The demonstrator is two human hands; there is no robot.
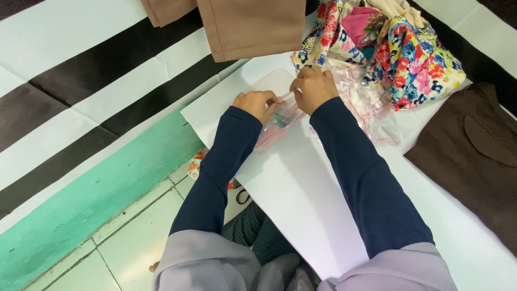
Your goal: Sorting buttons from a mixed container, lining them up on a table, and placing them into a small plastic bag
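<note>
both hands' grip [258, 103] [312, 89] pinching clear plastic bag [280, 121], contents blurred, floral cloth [409, 54] partly cut off

Floral multicolour cloth [409, 59]; tan garment [253, 27]; brown garment [474, 156]; navy sleeves [366, 178].

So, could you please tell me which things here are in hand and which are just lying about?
In hand:
left hand
right hand
clear plastic bag

Lying about:
floral fabric
tan cloth
brown garment
loose plastic bags
</note>
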